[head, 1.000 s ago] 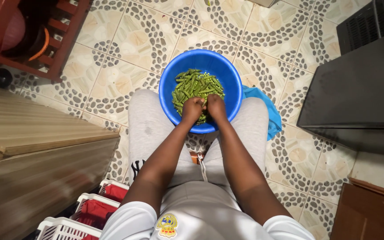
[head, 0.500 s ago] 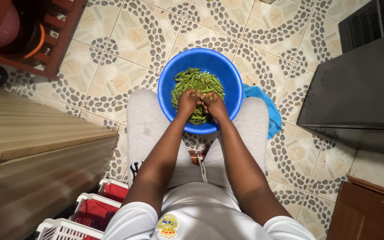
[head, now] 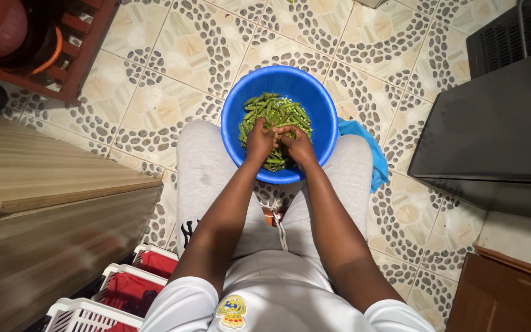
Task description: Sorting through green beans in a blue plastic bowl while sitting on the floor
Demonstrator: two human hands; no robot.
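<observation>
Left hand [head: 259, 141] and right hand [head: 297, 143] side by side, touching, fingers curled down into green pea pods [head: 275, 114]; what each pinches hidden, closure unclear. Pods heaped in blue bowl [head: 235, 104], bowl resting between knees above patterned tile floor [head: 155, 104].

A glossy, smooth plastic bowl [head: 290, 92] is sitting on grey cloth trousers [head: 207, 178]. Beneath the bowl, glazed floor tiles [head: 173, 80] are shining with a pebble pattern. Left of the bowl, a matt wooden counter [head: 50, 190] is showing grain.
</observation>
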